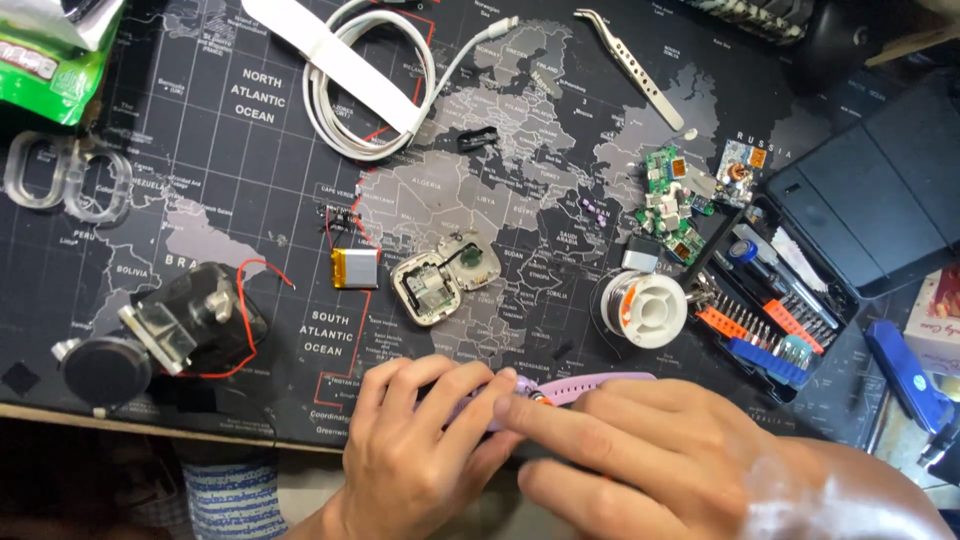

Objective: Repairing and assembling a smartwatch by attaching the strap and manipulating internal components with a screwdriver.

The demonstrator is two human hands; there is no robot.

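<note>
Head view, lower centre: left hand and right hand pinch a lilac watch strap (opened smartwatch case lies above).

The mat was black with a grey world map and thin red lines. The strap was pale lilac. The cable was white, the battery gold and silver, the boards green, the bit holders orange and blue, the packet green.

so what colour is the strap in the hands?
Pale lilac-pink strap, held between the left hand and right hand; head view.
</note>
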